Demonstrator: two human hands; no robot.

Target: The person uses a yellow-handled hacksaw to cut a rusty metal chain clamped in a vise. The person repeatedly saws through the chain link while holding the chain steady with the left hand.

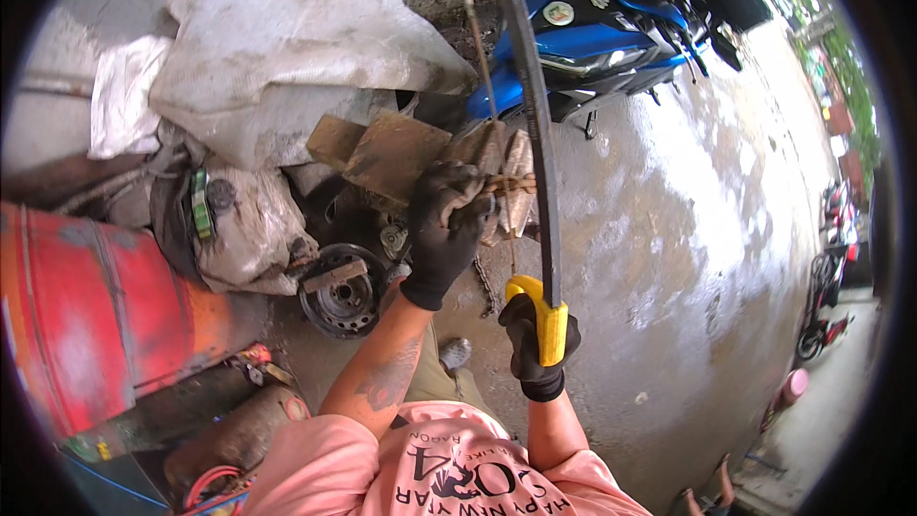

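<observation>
My right hand (525,342), in a black glove, is closed round the yellow handle of a hacksaw (543,172) with a dark curved frame. Its thin blade (484,62) runs away from me and passes across a rusty metal piece (511,184) at a bench vise (489,148). My left hand (444,239), also black-gloved, has its fingers curled against the near left end of that rusty piece. Exactly how the vise jaws hold the piece is hard to see. Behind the left hand lies a worn, flat brown block (396,155).
A blue motorcycle (597,38) stands beyond the saw, over wet concrete. To the left are a red drum (72,315), a wheel rim (341,291), a stuffed sack (248,229) and a grey tarp (287,29). A chain (485,287) hangs under the vise.
</observation>
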